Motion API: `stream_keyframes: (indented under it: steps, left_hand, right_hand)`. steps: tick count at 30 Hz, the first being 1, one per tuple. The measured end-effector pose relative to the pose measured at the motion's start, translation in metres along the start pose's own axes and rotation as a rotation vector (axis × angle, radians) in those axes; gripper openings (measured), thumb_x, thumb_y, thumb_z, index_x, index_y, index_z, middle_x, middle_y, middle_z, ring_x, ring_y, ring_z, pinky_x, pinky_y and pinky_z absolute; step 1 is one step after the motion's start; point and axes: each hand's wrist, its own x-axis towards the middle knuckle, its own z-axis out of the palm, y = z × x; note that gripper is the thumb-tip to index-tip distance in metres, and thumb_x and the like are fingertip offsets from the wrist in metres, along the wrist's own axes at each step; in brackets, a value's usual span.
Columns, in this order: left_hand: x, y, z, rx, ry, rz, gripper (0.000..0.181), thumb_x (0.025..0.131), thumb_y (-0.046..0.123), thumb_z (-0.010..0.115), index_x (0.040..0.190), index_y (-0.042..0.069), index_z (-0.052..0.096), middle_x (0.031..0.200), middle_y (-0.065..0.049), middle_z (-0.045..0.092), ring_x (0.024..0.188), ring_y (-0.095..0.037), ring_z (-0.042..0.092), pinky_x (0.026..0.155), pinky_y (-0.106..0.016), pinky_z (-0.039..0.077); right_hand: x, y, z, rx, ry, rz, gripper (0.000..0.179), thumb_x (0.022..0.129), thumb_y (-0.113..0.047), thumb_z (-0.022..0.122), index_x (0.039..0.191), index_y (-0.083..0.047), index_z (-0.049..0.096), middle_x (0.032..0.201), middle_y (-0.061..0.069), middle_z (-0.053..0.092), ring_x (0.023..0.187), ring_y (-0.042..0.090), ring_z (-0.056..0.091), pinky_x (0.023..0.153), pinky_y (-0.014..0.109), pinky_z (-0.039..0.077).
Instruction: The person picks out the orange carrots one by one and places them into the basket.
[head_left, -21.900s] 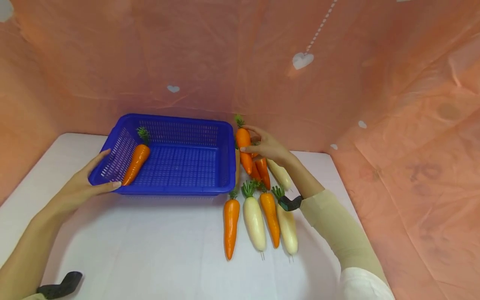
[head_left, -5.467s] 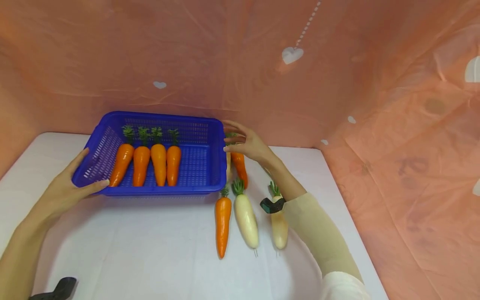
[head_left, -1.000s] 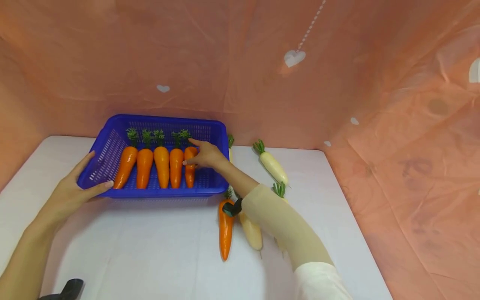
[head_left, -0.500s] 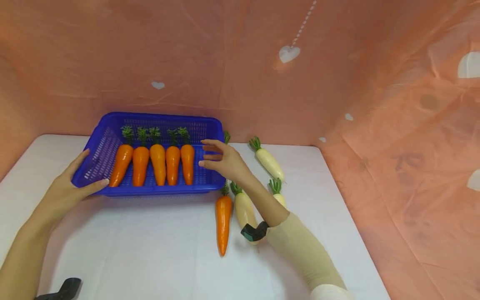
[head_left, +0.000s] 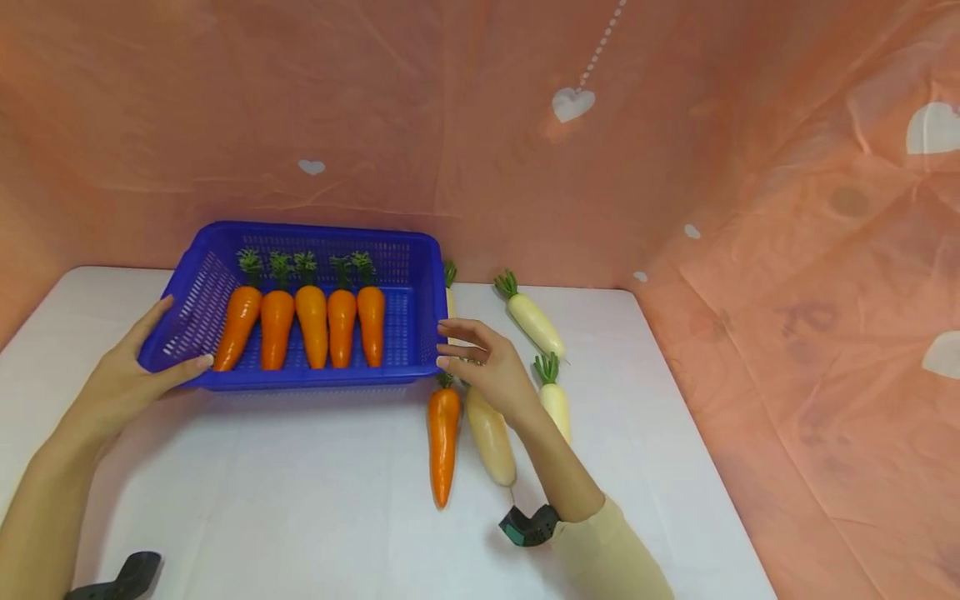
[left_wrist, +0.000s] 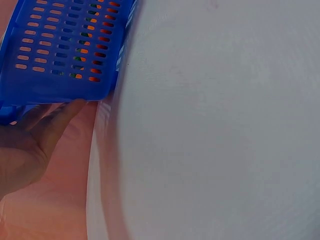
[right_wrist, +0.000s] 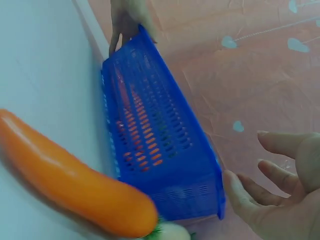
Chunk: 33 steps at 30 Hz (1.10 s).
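Observation:
My left hand [head_left: 123,379] holds the blue plastic basket [head_left: 315,379] at its left end, thumb on the front corner and fingers along the side rim. Several orange carrots [head_left: 312,325] with green tops lie side by side in it, leaving the right part bare. Just outside the basket's right front corner is my right hand [head_left: 491,367], fingers loosely bent and apart, holding nothing. Below that hand, on the table, lie one carrot [head_left: 444,446] and a white radish [head_left: 489,437], whose leafy top it hides. In the right wrist view this carrot [right_wrist: 75,185] looms large.
Two more white radishes lie right of the hand, one at the back [head_left: 534,323] and one nearer [head_left: 555,408], partly behind the forearm. Another radish [head_left: 450,304] shows behind the basket's right side. An orange cloth [head_left: 510,192] with hearts hangs behind the white table [head_left: 300,492].
The basket held one carrot at first and now holds a row of several. Within the last second my right hand let go of the rightmost carrot and moved right, out of the basket.

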Motion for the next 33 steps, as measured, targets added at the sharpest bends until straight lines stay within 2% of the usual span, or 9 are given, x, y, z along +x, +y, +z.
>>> stream_keyframes:
  steps: [3,8,12,15,19,26,30,33]
  left_hand:
    - [0.0,-0.001,-0.001,0.002,0.002,-0.004,0.094,0.097,0.031,0.064,0.157,0.04,-0.008,0.16,-0.03,-0.007,0.141,-0.06,-0.004,0.11,-0.074,-0.001]
    - [0.0,-0.003,-0.002,0.024,0.005,-0.018,0.094,0.096,0.035,0.065,0.155,0.044,-0.008,0.16,-0.029,-0.009,0.141,-0.061,-0.005,0.107,-0.077,-0.001]
    - [0.002,-0.003,-0.002,0.025,0.003,-0.021,0.094,0.096,0.036,0.064,0.155,0.045,-0.008,0.161,-0.028,-0.009,0.141,-0.06,-0.004,0.107,-0.077,0.0]
    - [0.002,-0.001,-0.002,0.015,-0.003,-0.019,0.094,0.097,0.035,0.064,0.155,0.045,-0.008,0.161,-0.027,-0.009,0.142,-0.059,-0.005,0.108,-0.077,0.0]
    - [0.001,0.0,-0.001,0.018,0.003,-0.025,0.094,0.097,0.036,0.064,0.156,0.042,-0.01,0.161,-0.027,-0.01,0.141,-0.06,-0.005,0.108,-0.077,0.0]
    - [0.001,0.002,0.001,-0.007,0.011,-0.04,0.094,0.097,0.033,0.065,0.155,0.045,-0.009,0.16,-0.029,-0.008,0.142,-0.059,-0.002,0.111,-0.072,0.001]
    - [0.001,0.001,0.001,-0.008,0.016,-0.048,0.095,0.097,0.033,0.065,0.155,0.045,-0.009,0.16,-0.03,-0.009,0.141,-0.06,-0.003,0.11,-0.072,0.001]
    - [0.002,0.001,0.001,-0.001,0.016,-0.047,0.095,0.097,0.033,0.064,0.155,0.043,-0.01,0.16,-0.031,-0.009,0.141,-0.061,-0.003,0.109,-0.073,0.0]
  right_hand:
    - [-0.013,0.009,0.001,0.035,0.057,0.013,0.044,0.091,-0.008,0.071,0.134,-0.009,0.059,0.137,0.01,0.059,0.121,0.025,0.061,0.096,0.034,0.054]
    - [-0.031,0.027,0.007,0.028,0.133,0.064,0.048,0.089,-0.007,0.071,0.135,-0.014,0.06,0.14,0.005,0.058,0.124,0.023,0.059,0.097,0.035,0.053]
    - [-0.043,0.04,0.015,0.045,0.116,0.09,0.054,0.089,-0.002,0.068,0.141,-0.01,0.055,0.145,0.009,0.053,0.132,0.029,0.052,0.103,0.038,0.048]
    - [-0.048,0.049,0.021,0.064,0.107,0.101,0.058,0.088,0.002,0.067,0.144,-0.004,0.05,0.147,0.018,0.049,0.136,0.033,0.047,0.108,0.039,0.044]
    - [-0.052,0.058,0.026,0.04,0.106,0.105,0.06,0.087,0.004,0.067,0.144,-0.003,0.05,0.146,0.019,0.05,0.136,0.032,0.047,0.111,0.038,0.039]
    - [-0.054,0.065,0.031,-0.127,0.135,0.072,0.062,0.085,0.001,0.07,0.144,-0.008,0.052,0.144,0.014,0.053,0.133,0.031,0.05,0.11,0.041,0.042]
    - [-0.053,0.069,0.033,-0.284,0.101,0.067,0.066,0.085,-0.007,0.074,0.146,-0.006,0.049,0.139,0.013,0.057,0.125,0.027,0.056,0.101,0.039,0.05]
    - [-0.051,0.068,0.034,-0.431,0.077,0.087,0.075,0.081,-0.02,0.081,0.148,-0.01,0.047,0.138,0.011,0.058,0.119,0.023,0.057,0.095,0.038,0.052]
